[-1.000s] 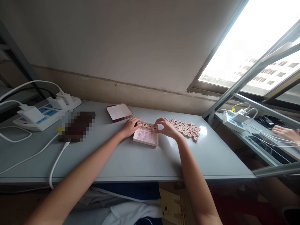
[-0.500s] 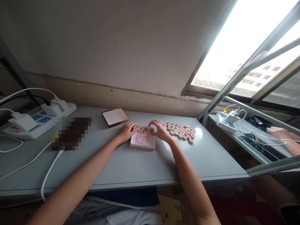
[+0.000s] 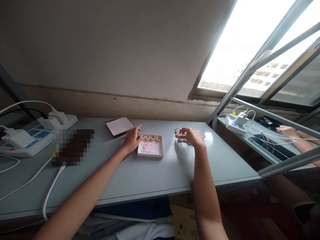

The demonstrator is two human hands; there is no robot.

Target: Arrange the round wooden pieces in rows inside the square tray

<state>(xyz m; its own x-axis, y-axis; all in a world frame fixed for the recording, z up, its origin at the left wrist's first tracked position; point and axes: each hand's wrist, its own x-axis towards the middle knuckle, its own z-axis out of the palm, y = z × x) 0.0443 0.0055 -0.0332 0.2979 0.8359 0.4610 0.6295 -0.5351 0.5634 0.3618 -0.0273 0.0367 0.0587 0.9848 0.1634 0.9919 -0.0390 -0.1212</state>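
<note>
A small white open box (image 3: pixel 150 154) stands on the desk with a row of round wooden Chinese chess pieces (image 3: pixel 153 137) along its far side. Red line markings show on its bottom. My left hand (image 3: pixel 132 140) is open at the box's left edge, fingers stretched out and thumb close to the rim. To the right, my right hand (image 3: pixel 194 136) bends down over a cluster of loose Chinese chess pieces (image 3: pixel 178 130) and covers most of them. Its thumb and index finger curl in a pinch at a piece on the cluster's left side; the fingertips are partly hidden.
Behind my left hand lies the box lid (image 3: pixel 120 127), inside up. A power strip (image 3: pixel 37 135) with chargers and cables sits at left, near a pixelated dark object (image 3: pixel 75 146). A metal frame (image 3: pixel 225 103) and mirror-like panel (image 3: pixel 265 133) bound the right side.
My right hand has left the box's far right corner and moved right onto the loose pieces. My left hand has loosened, its fingers rising off the box's far left corner. The view has shifted slightly.
</note>
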